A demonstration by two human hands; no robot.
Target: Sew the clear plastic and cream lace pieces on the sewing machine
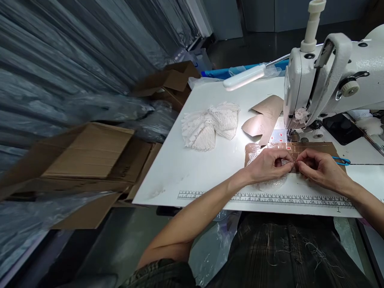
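Note:
My left hand (271, 165) and my right hand (319, 166) meet fingertip to fingertip in front of the sewing machine (313, 80). Both are closed in a pinch; what lies between the fingertips is too small to make out. Under them lies a brown sheet (327, 149) on the machine bed. White lace (271, 185) shows beneath and beside my left hand. The needle area is just behind my fingers. A curled paper pattern piece (267, 116) rests left of the machine head, and a bundle of white lace (210, 125) sits farther left on the table.
A ruler strip (261, 199) runs along the front edge of the white table (171, 168). Blue-handled snips (342, 161) and a black phone-like object (342, 129) lie at right. A lamp (244, 78) hangs above. Open cardboard boxes (87, 152) stand left of the table.

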